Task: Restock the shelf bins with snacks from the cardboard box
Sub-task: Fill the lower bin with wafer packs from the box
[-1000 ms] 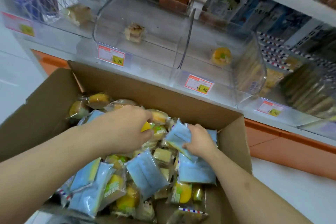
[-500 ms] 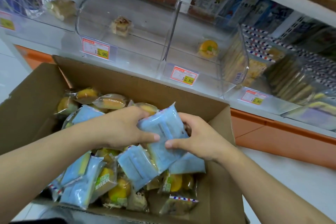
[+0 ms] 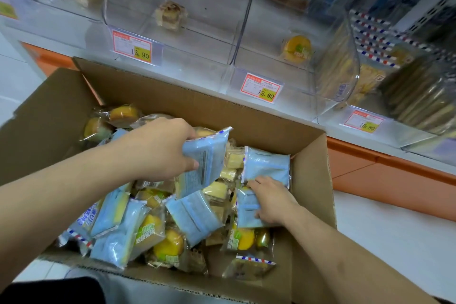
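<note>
The left hand [image 3: 160,148] grips one blue packet [image 3: 202,163] above the cardboard box [image 3: 308,205]; the right hand [image 3: 271,201] fingers curl on another inside, the near-empty bin [image 3: 291,74] lying directly ahead, nearer the right

Bin price tags [image 3: 132,46] read 13.90, 12.80, seemingly 10.80.

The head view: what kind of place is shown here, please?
Most likely a shop aisle: clear plastic shelf bins carry red-and-yellow price tags, and a brown cardboard box of wrapped snacks stands below them.
</note>
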Action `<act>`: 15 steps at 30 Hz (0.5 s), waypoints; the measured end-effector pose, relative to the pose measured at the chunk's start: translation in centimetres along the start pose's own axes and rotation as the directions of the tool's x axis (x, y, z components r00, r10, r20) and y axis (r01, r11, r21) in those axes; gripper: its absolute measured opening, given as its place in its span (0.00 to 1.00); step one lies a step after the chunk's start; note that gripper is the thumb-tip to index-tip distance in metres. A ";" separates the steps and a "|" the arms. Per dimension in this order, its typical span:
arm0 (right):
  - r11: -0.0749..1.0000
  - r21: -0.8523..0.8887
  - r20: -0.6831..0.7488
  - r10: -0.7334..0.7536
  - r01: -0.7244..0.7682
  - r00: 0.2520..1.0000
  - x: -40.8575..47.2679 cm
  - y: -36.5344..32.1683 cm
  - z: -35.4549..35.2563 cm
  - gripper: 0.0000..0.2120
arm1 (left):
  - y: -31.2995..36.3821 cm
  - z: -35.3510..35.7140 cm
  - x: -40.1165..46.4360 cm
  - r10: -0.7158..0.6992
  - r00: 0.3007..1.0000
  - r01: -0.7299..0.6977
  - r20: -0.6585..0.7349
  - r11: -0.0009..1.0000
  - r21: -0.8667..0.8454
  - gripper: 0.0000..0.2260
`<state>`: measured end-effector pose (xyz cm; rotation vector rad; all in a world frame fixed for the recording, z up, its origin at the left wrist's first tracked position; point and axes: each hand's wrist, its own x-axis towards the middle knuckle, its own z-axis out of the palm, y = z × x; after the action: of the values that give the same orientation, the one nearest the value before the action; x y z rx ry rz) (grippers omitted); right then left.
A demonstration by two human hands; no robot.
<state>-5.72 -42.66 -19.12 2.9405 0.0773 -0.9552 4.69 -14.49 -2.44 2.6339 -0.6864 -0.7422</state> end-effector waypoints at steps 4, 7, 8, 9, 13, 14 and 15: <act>0.997 0.069 -0.018 0.018 -0.017 1.000 -0.1 0.5 -0.1 0.30 | 0.2 0.0 0.2 0.002 1.000 -0.002 0.004 1.000 -0.009 0.10; 0.982 0.182 -0.029 0.051 -0.045 0.998 -0.2 0.5 -1.3 0.15 | 0.2 -0.1 0.3 -0.006 1.000 0.006 0.002 1.000 -0.020 0.10; 0.967 0.251 -0.033 0.059 -0.048 0.998 -0.5 0.3 -2.2 0.18 | 0.0 -0.1 0.3 -0.014 1.000 0.014 -0.006 1.000 -0.020 0.10; 0.942 0.331 -0.034 0.066 -0.051 0.997 -0.8 0.0 -3.2 0.23 | -0.1 -0.1 0.3 -0.024 1.000 0.024 -0.016 1.000 -0.019 0.09; 0.775 0.630 -0.100 0.014 0.052 0.995 -3.4 -0.9 -8.7 0.16 | 0.0 -0.5 0.4 -0.056 0.997 0.054 -0.059 0.998 -0.024 0.07; 0.706 0.702 -0.123 -0.010 0.094 0.992 -4.3 -1.1 -10.1 0.15 | 0.0 -0.7 0.4 -0.059 0.996 0.056 -0.067 0.997 -0.047 0.06; 0.624 0.769 -0.157 -0.023 0.137 0.987 -5.3 -1.2 -11.4 0.16 | -0.1 -0.8 0.5 -0.055 0.996 0.049 -0.067 0.995 -0.089 0.06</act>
<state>-3.44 -40.88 -6.83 3.8372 -0.2903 -0.9832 5.56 -14.52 -1.99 2.5936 -0.5558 -0.6752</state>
